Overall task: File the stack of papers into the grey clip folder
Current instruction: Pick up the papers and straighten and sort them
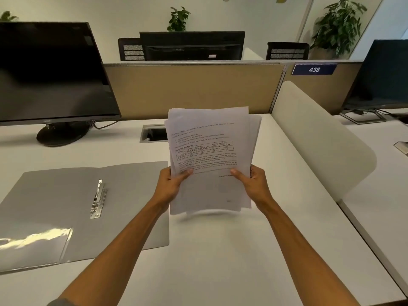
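- The papers (209, 151) are held upright above the desk (220, 250), clear of its top, to the right of the folder (123, 206), which lies open and flat at the left.
- The left hand (170, 186) pinches the lower left edge, thumb on the printed face and fingers closed behind; the right hand (254, 184) grips the lower right edge the same way. Both are shut on the sheets and nothing else.
- The sheets are not squared: several corners fan out at the top and right, and the bottom edge is ragged. If they go under the clip (98, 198) like this, some pages would likely sit crooked or miss it altogether (a tap on the desk would square them).
- Both grips are low on the sheets, so the tall upper part has no support. It could flop backward or forward, and loose inner sheets might slide out toward the desk.
- The bottom edge hangs just above the desk; dropping it hard could buckle or crease the lower corners.
- I cannot tell whether the clip is open or closed. Pushing paper against a closed one would crumple the edge.
- Nothing weighs the folder down, so sliding the papers across could push it toward the monitor (50, 74).
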{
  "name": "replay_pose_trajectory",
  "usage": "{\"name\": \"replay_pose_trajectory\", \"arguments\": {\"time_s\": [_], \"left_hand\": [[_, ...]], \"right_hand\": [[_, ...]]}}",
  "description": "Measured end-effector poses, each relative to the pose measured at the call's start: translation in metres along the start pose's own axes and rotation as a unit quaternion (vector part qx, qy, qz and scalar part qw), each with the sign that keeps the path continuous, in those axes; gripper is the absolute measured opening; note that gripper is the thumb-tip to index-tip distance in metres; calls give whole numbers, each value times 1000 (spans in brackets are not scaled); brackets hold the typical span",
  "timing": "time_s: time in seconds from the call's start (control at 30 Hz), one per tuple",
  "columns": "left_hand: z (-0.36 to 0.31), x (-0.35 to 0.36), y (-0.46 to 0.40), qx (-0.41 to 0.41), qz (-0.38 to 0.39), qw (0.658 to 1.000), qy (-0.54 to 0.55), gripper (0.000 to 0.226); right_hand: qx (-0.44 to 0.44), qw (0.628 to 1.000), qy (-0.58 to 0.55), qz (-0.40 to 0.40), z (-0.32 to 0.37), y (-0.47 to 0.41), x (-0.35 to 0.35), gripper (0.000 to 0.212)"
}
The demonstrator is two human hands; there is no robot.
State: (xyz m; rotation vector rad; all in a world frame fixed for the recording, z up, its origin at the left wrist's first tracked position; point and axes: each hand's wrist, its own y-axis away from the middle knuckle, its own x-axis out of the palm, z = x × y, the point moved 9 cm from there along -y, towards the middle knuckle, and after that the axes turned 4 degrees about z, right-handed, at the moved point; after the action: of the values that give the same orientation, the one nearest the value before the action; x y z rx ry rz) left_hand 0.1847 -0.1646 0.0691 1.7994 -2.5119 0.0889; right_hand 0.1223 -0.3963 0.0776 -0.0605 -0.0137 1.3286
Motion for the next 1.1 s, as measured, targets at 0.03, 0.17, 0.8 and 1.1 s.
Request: {"name": "replay_pose_trajectory", "arguments": {"time_s": [0.03,0.17,0.8,1.1], "left_hand": [[-2,0,-1,8,-11,1000,-1,22],[-5,5,-1,31,-9,999,-9,27],[-16,21,-14,39,3,999,-17,37],[25,28,-11,-3,35,999,-16,36]], "right_hand": [[-7,1000,7,2,4,-1,0,22],[-21,999,37,-1,10,-2,-4,24],[-99,993,39,-50,43,0,-25,33],[8,999,44,-13,-25,2,-21,38]]}}
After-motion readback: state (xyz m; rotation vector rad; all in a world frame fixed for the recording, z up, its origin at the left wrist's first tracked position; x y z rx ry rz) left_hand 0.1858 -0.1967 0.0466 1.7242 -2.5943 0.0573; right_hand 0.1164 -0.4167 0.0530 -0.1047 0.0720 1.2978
